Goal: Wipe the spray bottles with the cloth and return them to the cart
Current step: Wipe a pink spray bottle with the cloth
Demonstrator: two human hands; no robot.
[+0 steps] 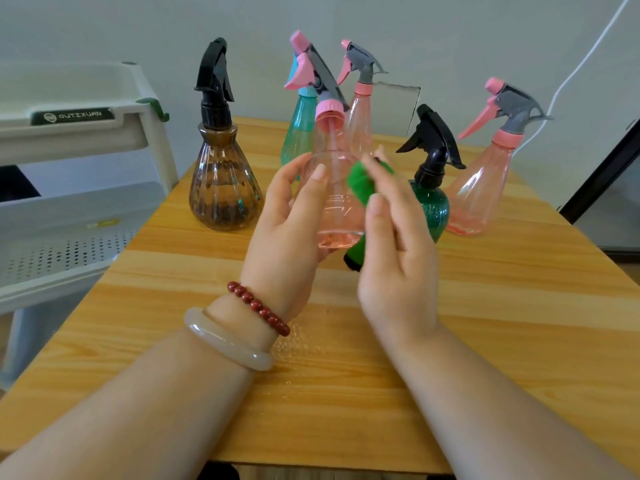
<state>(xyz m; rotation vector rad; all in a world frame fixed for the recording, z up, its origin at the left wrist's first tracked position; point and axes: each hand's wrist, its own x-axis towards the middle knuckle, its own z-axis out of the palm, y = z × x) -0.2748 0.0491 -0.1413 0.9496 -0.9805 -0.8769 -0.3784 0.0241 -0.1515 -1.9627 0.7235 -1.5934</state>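
Clear pink plastic spray bottle (337, 202), grey trigger: held above the wooden desk (346, 375) by the left hand (291, 216), fingers curled round its body. Green cloth (360, 183): pinched in the right hand (394, 258) fingers against the bottle's right side. Standing on the desk behind: brown ribbed bottle (223, 188), teal bottle (299, 133), slim pink bottle (360, 123), dark green bottle (431, 206), and far right a conical pink bottle (481, 192). White plastic cart (69, 202) at the desk's left.

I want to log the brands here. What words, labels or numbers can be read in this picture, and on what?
"QUTIXUAN", roughly, some letters unclear: on the dark label plate on the cart, top tier front, beside a small round logo.
No other text shows. Faint raised marks on the held pink bottle are too blurred to read.
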